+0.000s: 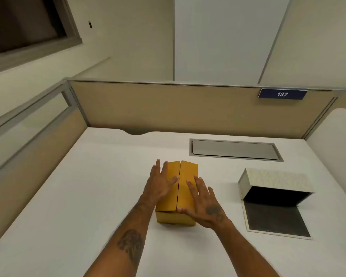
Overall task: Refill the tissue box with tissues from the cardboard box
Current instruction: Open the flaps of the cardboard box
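Note:
A small yellow-brown cardboard box [185,172] stands in the middle of the white desk, its two top flaps folded shut with a seam between them. My left hand [161,181] lies flat on the left flap, fingers spread. My right hand [205,204] rests flat on the right flap, thumb at the box's near edge. To the right lies the tissue box [276,178], a pale patterned case lying open, its dark inside empty and its dark-lined flap [276,220] flat on the desk. No tissues are visible.
The white desk [88,196] is bounded by tan partition panels [168,108] at the back and left. A grey metal cable hatch [235,149] is set into the desk behind the tissue box. A blue "137" sign [282,94] hangs on the back panel.

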The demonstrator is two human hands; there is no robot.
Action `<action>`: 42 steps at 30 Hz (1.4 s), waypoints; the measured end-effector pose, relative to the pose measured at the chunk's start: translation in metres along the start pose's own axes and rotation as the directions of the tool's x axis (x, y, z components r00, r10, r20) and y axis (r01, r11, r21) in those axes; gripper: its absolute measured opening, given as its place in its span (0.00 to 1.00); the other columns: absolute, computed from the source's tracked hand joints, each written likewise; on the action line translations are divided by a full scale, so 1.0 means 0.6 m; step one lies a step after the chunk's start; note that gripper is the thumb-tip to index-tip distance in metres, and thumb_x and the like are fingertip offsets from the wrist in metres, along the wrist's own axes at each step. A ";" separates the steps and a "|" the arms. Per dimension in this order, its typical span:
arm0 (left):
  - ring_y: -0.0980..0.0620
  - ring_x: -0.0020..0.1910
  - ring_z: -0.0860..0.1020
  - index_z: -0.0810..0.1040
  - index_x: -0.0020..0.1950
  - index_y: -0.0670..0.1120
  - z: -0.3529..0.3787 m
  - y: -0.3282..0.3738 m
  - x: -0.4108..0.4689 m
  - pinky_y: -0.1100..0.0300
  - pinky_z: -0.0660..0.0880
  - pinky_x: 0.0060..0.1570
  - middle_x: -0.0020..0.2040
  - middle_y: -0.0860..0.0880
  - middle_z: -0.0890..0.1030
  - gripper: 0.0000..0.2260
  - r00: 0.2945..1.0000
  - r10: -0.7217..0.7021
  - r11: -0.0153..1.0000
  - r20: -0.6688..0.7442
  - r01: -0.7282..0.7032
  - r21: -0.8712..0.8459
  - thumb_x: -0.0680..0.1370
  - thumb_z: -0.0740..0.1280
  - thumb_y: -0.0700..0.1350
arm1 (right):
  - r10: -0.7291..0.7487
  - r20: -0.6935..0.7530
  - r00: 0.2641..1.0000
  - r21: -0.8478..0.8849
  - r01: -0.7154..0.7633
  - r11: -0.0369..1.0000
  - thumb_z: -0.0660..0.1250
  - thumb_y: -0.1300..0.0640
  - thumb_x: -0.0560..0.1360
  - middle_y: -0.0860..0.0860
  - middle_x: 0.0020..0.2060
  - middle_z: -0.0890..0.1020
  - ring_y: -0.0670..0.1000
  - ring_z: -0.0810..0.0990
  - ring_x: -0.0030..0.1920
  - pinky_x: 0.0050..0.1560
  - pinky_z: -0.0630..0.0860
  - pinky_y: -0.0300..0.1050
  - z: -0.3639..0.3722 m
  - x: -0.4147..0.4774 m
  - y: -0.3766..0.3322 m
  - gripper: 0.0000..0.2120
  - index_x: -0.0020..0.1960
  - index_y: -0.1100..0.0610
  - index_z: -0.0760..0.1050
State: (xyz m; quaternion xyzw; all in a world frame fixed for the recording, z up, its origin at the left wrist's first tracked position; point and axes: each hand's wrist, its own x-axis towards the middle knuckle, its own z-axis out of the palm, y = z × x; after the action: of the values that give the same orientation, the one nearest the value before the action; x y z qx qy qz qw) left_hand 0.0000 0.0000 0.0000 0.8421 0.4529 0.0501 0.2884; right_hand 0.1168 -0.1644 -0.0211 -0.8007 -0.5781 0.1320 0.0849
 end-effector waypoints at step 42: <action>0.47 0.76 0.61 0.65 0.74 0.44 0.003 -0.119 0.019 0.50 0.56 0.75 0.77 0.45 0.63 0.20 0.996 -0.002 0.997 -0.092 0.009 0.073 0.83 0.54 0.49 | 0.336 -0.049 0.940 0.015 -0.336 0.942 0.55 0.51 0.79 0.55 0.51 0.83 0.54 0.80 0.47 0.49 0.77 0.46 -0.012 0.022 0.067 0.16 0.49 0.58 0.78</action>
State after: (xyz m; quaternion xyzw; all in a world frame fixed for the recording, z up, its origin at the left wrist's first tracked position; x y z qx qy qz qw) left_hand -0.0448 0.0385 -0.0416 0.8477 0.4695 0.0716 0.2364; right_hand 0.1594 -0.1647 -0.0273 -0.8905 -0.4301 0.1259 0.0787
